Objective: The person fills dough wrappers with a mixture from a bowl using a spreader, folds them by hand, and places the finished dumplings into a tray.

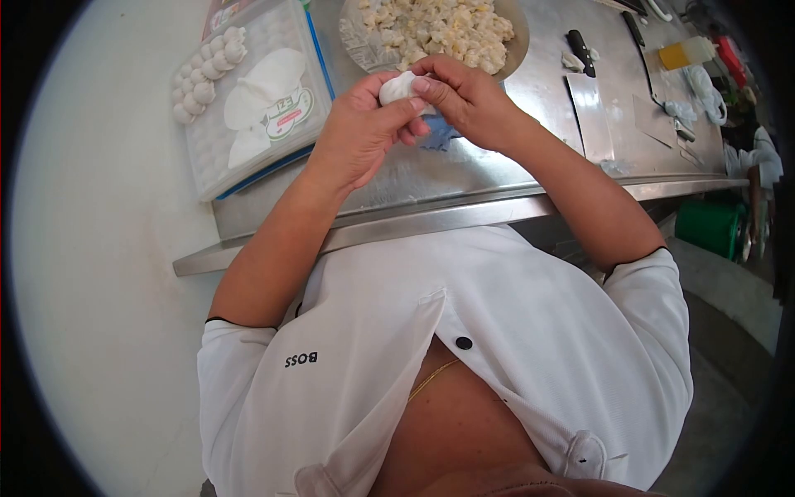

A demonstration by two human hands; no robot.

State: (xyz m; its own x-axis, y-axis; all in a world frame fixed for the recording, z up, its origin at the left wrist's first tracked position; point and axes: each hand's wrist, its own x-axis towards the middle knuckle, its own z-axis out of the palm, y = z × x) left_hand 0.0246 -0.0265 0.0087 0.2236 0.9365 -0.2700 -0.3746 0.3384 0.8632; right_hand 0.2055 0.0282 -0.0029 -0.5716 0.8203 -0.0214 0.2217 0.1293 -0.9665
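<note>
Dough ball (399, 86): small, white, smooth and rounded, pinched between left hand (360, 132) and right hand (464, 95), both closed on it; filling bowl (517, 45) at 12 o'clock.

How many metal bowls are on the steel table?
1: the metal bowl of filling stands at the table's far edge, beyond both hands; its top is cut off by the frame.

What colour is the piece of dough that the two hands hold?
The dough piece is white, as the head view shows.
</note>
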